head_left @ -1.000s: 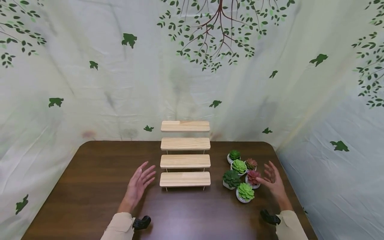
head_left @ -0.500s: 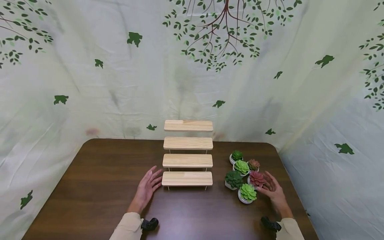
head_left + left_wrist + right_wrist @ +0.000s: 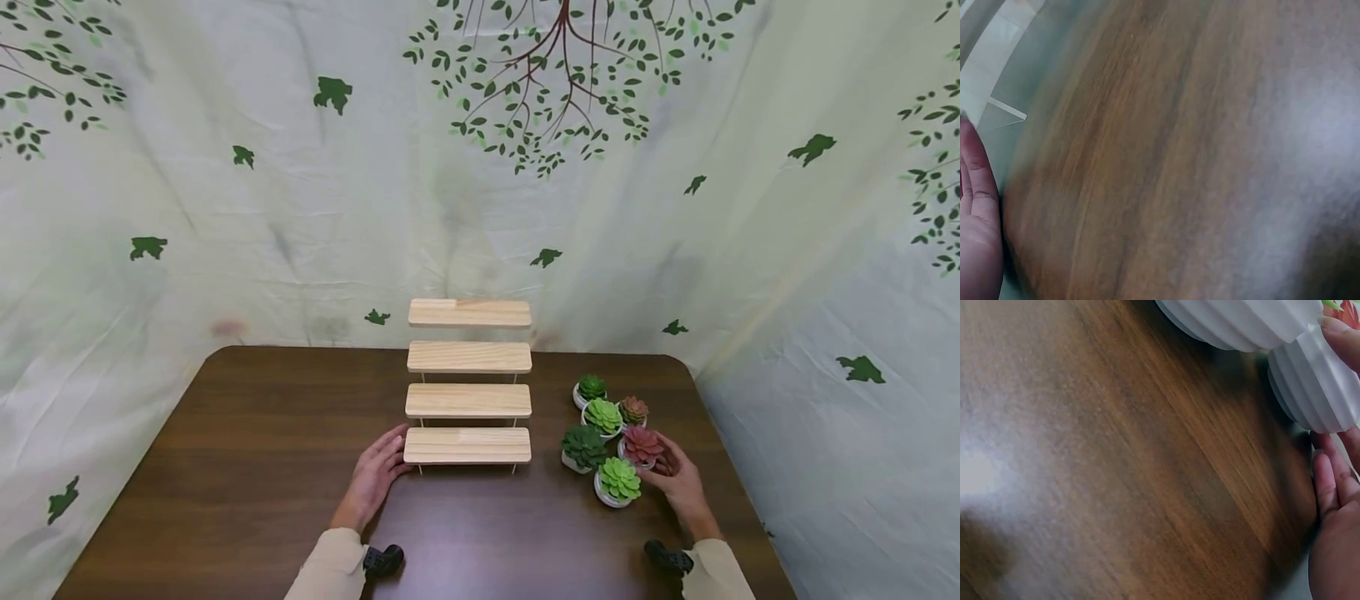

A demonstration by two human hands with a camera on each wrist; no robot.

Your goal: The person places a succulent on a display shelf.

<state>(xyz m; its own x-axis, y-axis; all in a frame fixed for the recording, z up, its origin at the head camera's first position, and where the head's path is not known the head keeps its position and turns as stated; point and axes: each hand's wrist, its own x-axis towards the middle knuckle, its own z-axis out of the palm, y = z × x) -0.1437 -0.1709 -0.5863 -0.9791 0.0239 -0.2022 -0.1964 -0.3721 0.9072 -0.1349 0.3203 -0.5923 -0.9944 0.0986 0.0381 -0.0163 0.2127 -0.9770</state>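
Observation:
In the head view my left hand (image 3: 372, 475) is at the left end of the lowest board of a four-step wooden display stand (image 3: 467, 447), its fingertips partly hidden by the board. The left wrist view shows that hand (image 3: 977, 231) with fingers extended. My right hand (image 3: 681, 485) holds a potted red succulent (image 3: 641, 446). In the right wrist view, the thumb and fingers of that hand (image 3: 1342, 531) are on opposite sides of a ribbed white pot (image 3: 1313, 384). A second ribbed pot (image 3: 1241, 319) stands just beside it.
Around the red one stand several potted succulents: a bright green one (image 3: 618, 482) in front, a dark green one (image 3: 583, 450) to the left, others behind. All are on a brown wooden table (image 3: 262, 450). A leaf-printed white cloth (image 3: 300, 208) hangs behind it.
My left hand has moved right and up to the stand's lowest board. My right hand has moved slightly left and closed round the red succulent's pot.

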